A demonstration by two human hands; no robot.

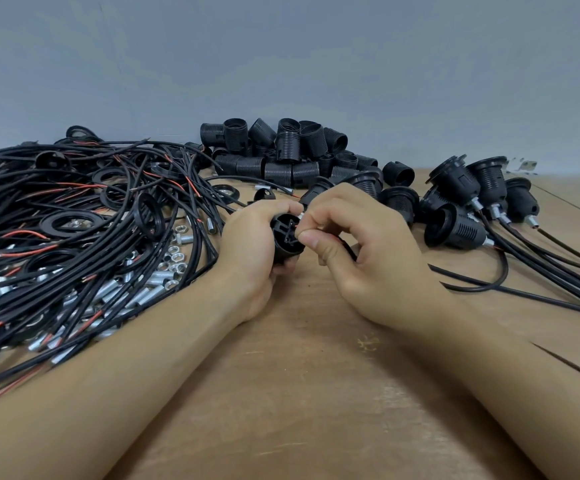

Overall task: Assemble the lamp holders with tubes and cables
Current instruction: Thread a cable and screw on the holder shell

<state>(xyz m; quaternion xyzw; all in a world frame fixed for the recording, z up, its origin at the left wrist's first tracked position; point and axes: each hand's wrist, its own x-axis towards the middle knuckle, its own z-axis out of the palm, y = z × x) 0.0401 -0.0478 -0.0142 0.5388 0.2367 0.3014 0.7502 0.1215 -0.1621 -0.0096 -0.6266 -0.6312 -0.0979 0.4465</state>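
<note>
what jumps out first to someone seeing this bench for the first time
Two hands at centre: the left hand grips a black lamp holder while the right hand pinches something small at its end. A big tangle of black cables sprawls left; finished holders stand right.

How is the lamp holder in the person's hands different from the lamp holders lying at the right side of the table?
The held lamp holder is gripped off the table by the left hand; the finished lamp holders lie on the wooden table. The right hand is pinching something small at the held one; each finished one already shows a metal tube and a trailing black cable. All are black plastic.
</note>
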